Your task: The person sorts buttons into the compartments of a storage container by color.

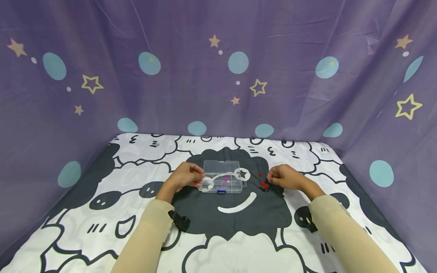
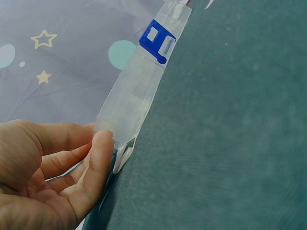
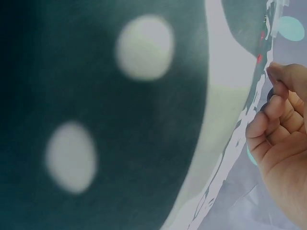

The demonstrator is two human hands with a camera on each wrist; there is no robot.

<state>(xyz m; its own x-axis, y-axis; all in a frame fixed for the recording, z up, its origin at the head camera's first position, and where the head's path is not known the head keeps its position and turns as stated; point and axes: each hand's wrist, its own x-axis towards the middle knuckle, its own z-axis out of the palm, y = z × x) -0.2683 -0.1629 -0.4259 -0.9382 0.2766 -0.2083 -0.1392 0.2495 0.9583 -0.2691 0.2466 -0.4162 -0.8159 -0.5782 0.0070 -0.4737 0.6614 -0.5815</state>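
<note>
Clr divided box [image 1: 236, 185] w/ pink bits [image 1: 227, 179] inside, L hand [image 1: 185, 176] at edge

Layout on the cloth [image 1: 201, 252]: the box [image 1: 216, 186], midway between the side edges, my left hand [image 1: 185, 175] at its left end; loose pieces [image 1: 266, 186] to its right, beside my right hand [image 1: 285, 177]; curtain [image 1: 191, 94] behind the far edge.

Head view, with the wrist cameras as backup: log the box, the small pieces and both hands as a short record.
Box: clear box, compartmented, lid open, blue latch in front
In box: pink pieces
On cloth: red pieces, right of box
Left hand: pinches box's left end
Right hand: beside red pieces; whether holding any, unclear
</note>
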